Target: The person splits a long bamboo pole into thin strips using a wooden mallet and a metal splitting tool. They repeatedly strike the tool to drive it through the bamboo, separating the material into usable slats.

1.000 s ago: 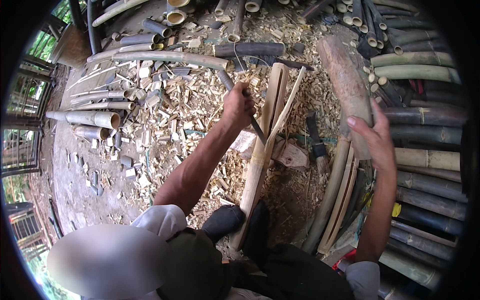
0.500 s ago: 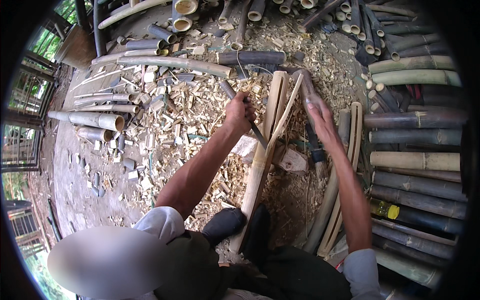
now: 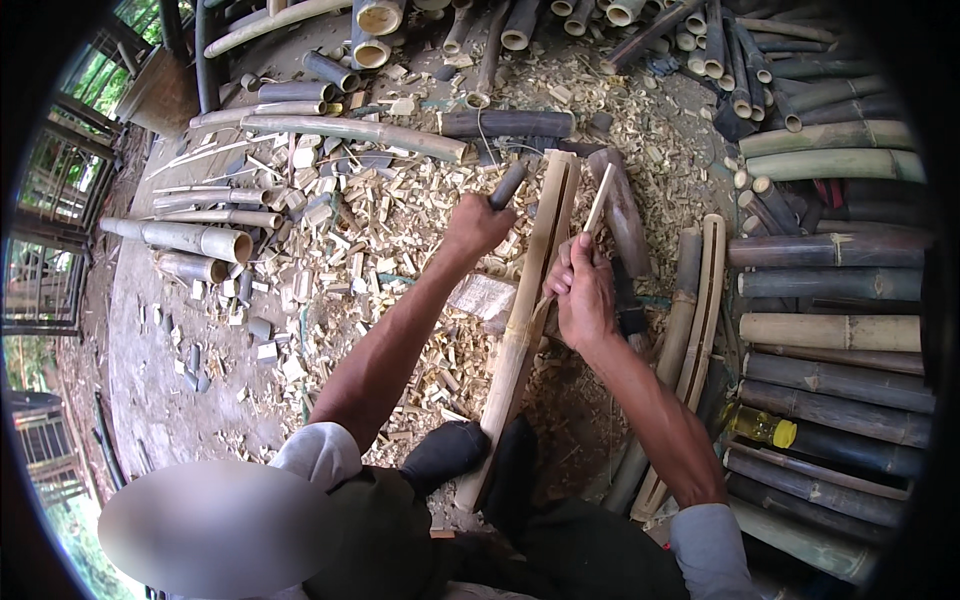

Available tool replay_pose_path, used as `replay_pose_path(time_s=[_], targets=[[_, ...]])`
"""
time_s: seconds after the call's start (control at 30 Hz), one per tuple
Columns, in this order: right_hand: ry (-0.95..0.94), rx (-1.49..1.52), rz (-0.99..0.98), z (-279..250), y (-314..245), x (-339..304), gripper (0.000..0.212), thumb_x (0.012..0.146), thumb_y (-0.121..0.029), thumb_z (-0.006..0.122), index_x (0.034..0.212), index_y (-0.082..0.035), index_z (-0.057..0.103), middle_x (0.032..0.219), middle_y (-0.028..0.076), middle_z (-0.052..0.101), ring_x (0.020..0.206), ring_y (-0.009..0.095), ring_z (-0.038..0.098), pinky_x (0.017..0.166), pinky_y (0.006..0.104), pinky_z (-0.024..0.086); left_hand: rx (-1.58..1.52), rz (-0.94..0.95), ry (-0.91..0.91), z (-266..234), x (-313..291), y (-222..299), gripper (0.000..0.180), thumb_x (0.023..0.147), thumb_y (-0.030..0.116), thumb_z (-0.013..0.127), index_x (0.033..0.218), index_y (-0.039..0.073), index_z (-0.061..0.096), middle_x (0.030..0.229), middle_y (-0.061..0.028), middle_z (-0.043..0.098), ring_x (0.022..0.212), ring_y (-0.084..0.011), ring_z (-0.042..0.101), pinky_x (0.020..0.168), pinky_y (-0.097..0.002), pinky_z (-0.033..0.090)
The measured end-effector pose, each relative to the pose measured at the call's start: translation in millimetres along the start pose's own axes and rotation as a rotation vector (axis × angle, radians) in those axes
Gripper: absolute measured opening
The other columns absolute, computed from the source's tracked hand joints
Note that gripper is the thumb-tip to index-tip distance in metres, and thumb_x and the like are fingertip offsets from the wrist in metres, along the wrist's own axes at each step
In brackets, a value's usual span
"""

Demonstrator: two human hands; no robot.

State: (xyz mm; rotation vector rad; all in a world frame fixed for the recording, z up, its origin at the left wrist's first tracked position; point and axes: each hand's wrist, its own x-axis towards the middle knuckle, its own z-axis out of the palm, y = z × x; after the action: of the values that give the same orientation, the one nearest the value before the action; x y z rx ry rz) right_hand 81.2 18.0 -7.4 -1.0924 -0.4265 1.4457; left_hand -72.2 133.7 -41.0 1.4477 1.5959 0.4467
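Note:
A long pale split bamboo piece (image 3: 520, 320) slants away from me, its lower end beside my dark shoe (image 3: 447, 448) and its far end raised toward the chips. Left of it, my left hand (image 3: 478, 226) is closed round the dark handle (image 3: 508, 186) of a knife; I cannot make out its blade. My right hand (image 3: 584, 290) grips a thin bamboo strip (image 3: 599, 198) at the right side of the piece, the strip's free end pointing up. Just beyond that hand lies a thick dark wooden club (image 3: 621, 212). A pale wooden block (image 3: 484, 297) sits under the bamboo.
Wood chips (image 3: 400, 230) cover the floor. Bamboo poles (image 3: 835, 333) are stacked along the right, with a yellow-capped bottle (image 3: 762, 426) among them. A slotted bamboo length (image 3: 700, 350) lies right of my right arm. More bamboo tubes (image 3: 190, 238) lie at left.
My right hand has left the wooden club and closed on the thin strip. My left hand has turned the knife, whose blade was against the bamboo and is now out of sight.

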Motion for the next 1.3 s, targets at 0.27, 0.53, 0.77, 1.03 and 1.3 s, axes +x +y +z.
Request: replay_pose_path(time_s=[0.27,0.53,0.77,1.03,1.3], targets=[[-0.087,-0.066,-0.114,-6,-1,-30,0.035,0.11,-0.038,0.047,0.084,-0.014,0.043,0.07,-0.004,0.034,0.061,0.009,0.034,0.064,0.0289,0.04,0.414,0.127,0.142,2,-47,-35,0.062,0.081,0.023,0.075,0.134,0.0,0.05,0.114,-0.0243,0.057,0.088,-0.0318,0.069,0.079,-0.0508,0.058],[-0.005,0.005,-0.105,0,-4,-29,0.04,0.109,-0.036,0.05,0.076,-0.014,0.042,0.066,-0.006,0.035,0.058,0.007,0.032,0.055,0.0262,0.032,0.09,0.651,-0.129,21,-122,-3,0.029,0.079,0.021,0.083,0.096,0.0,0.072,0.09,-0.0169,0.07,0.085,-0.0337,0.07,0.076,-0.0433,0.055],[-0.072,-0.127,-0.137,1,-9,-43,0.042,0.11,-0.037,0.046,0.076,-0.013,0.039,0.068,-0.005,0.032,0.061,0.009,0.03,0.06,0.0276,0.031,0.1,0.817,-0.096,26,-123,-11,0.023,0.081,0.017,0.081,0.093,0.001,0.07,0.085,-0.0155,0.068,0.084,-0.0343,0.067,0.073,-0.0435,0.054],[-0.099,-0.184,-0.19,8,-8,-60,0.042,0.111,-0.032,0.044,0.075,-0.012,0.039,0.067,-0.004,0.032,0.062,0.008,0.03,0.059,0.0266,0.03,0.008,0.802,-0.122,24,-134,-15,0.023,0.08,0.013,0.079,0.098,0.001,0.07,0.093,-0.0155,0.07,0.087,-0.0344,0.067,0.076,-0.0447,0.055],[-0.032,-0.17,-0.125,17,-6,-49,0.039,0.11,-0.033,0.048,0.076,-0.014,0.04,0.068,-0.004,0.034,0.06,0.008,0.031,0.057,0.0264,0.031,-0.099,0.723,-0.084,28,-131,-21,0.019,0.081,0.01,0.077,0.096,0.002,0.069,0.09,-0.0161,0.069,0.086,-0.0355,0.067,0.076,-0.0443,0.055]])
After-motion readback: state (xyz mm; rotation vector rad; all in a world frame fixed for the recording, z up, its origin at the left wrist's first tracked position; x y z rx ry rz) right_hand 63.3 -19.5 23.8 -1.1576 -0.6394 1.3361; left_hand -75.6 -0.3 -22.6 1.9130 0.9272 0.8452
